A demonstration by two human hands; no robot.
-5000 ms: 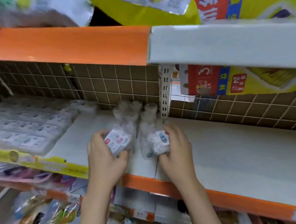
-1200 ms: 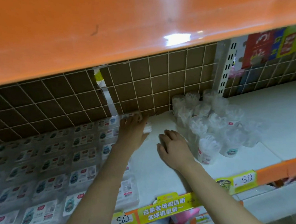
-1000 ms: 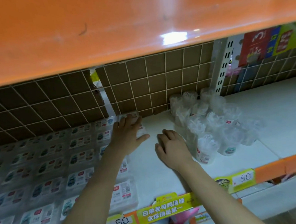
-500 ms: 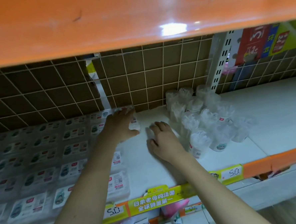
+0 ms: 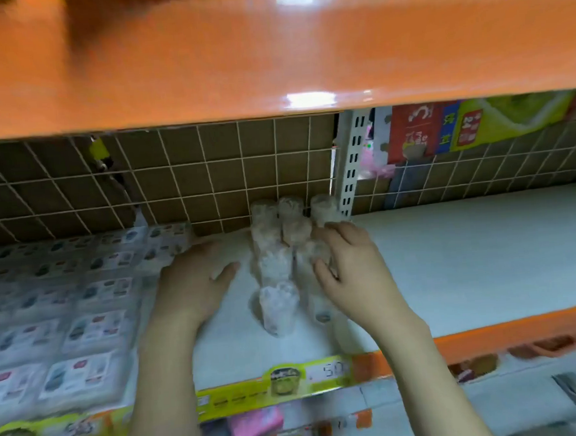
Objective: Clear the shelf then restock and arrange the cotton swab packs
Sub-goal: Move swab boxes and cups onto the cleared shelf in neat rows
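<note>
Right grip (image 5: pixel 347 275) curled against clear swab tubs (image 5: pixel 276 269), roughly eight counted though blurred, left grip (image 5: pixel 196 284) flat and relaxed on shelf (image 5: pixel 467 257) just left of them.

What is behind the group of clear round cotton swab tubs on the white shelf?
Behind the clear round cotton swab tubs is the brown wire-grid back panel and a white slotted upright post. The tubs hide the panel's bottom edge.

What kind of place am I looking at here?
Most likely a shop aisle: orange-edged shelving, a price strip along the shelf front, and rows of identical flat packs beside clear tubs of cotton swabs.
</note>
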